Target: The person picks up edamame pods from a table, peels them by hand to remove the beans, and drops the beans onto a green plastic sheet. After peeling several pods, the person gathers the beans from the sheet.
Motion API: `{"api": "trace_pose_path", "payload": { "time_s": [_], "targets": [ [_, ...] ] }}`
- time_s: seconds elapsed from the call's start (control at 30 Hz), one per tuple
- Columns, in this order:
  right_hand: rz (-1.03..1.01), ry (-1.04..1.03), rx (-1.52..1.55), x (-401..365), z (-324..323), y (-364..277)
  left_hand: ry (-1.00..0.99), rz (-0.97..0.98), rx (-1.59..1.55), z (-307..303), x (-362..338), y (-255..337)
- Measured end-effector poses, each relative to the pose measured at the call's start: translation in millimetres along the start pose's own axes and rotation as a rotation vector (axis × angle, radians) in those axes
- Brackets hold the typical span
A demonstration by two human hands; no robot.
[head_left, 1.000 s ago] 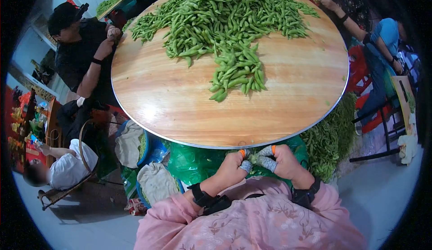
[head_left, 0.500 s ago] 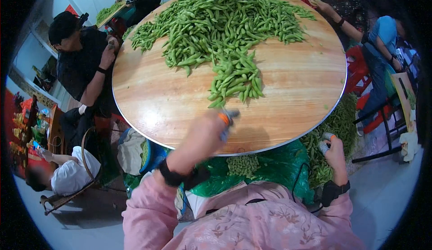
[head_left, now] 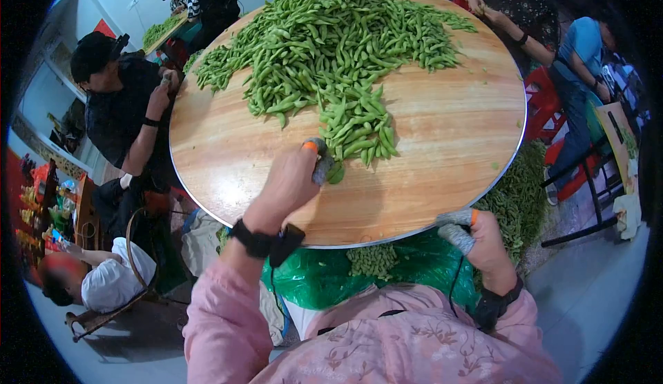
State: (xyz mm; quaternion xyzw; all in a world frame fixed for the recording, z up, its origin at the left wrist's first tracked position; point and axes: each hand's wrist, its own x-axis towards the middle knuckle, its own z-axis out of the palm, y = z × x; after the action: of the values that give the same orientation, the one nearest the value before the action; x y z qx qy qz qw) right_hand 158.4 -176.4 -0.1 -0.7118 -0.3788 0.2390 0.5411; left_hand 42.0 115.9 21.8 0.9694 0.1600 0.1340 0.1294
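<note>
A large heap of green soybean pods (head_left: 331,45) covers the far half of a round wooden table (head_left: 449,142). My left hand (head_left: 293,180), with taped finger guards on thumb and forefinger, reaches over the table and pinches a pod (head_left: 334,172) at the near tip of the heap. My right hand (head_left: 480,235), also with finger guards, rests at the table's near edge with fingers curled and nothing visible in it. Below the table edge a green plastic bag (head_left: 311,273) holds a small pile of pods (head_left: 371,260).
A person in black (head_left: 117,94) sits at the table's left, other people (head_left: 545,18) at the far right. Another pile of pods (head_left: 514,201) lies on the floor to the right. Sacks and a blue basin (head_left: 207,228) stand under the table's left side.
My hands were together below the table edge. The left hand has since reached forward to the near pods; the right swung out to the right, then came back to the table rim.
</note>
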Motion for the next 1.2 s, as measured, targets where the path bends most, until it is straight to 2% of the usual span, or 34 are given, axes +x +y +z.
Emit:
{"api": "trace_pose_path", "payload": {
  "time_s": [0.03,0.1,0.13,0.2,0.33,0.4,0.47,0.5,0.57,0.67,0.73,0.9,1.2],
  "targets": [
    [-0.002,0.004,0.002,4,7,-3,0.080,0.010,-0.162,3,-9,6],
    [0.009,-0.167,0.119,12,20,-10,0.083,-0.086,-0.636,1,-29,33],
    [0.084,-0.252,0.228,15,24,-13,0.109,-0.073,-0.709,2,-38,45],
    [0.101,-0.258,0.297,19,35,-16,0.122,-0.016,-0.858,9,-55,61],
    [0.112,-0.296,0.444,21,46,-25,0.044,-0.083,-0.920,21,-78,81],
    [0.099,-0.330,0.513,20,46,-24,-0.007,-0.018,-0.683,25,-83,85],
    [0.262,-0.344,0.666,20,46,-20,-0.053,0.005,-0.606,22,-82,90],
    [0.264,-0.344,0.664,20,46,-21,-0.096,0.030,-0.525,20,-81,92],
    [0.281,-0.327,0.537,19,46,-24,-0.073,0.054,-0.536,16,-84,95],
    [0.201,-0.362,0.598,17,47,-22,-0.078,0.078,-0.534,13,-89,92],
    [0.220,-0.372,0.611,16,46,-27,-0.102,0.072,-0.525,14,-93,89],
    [0.208,-0.398,0.633,16,46,-27,0.000,0.135,-0.268,15,-98,90],
    [0.281,-0.348,0.580,14,52,-28,0.164,0.208,-0.098,27,-100,91]
  ]
}}
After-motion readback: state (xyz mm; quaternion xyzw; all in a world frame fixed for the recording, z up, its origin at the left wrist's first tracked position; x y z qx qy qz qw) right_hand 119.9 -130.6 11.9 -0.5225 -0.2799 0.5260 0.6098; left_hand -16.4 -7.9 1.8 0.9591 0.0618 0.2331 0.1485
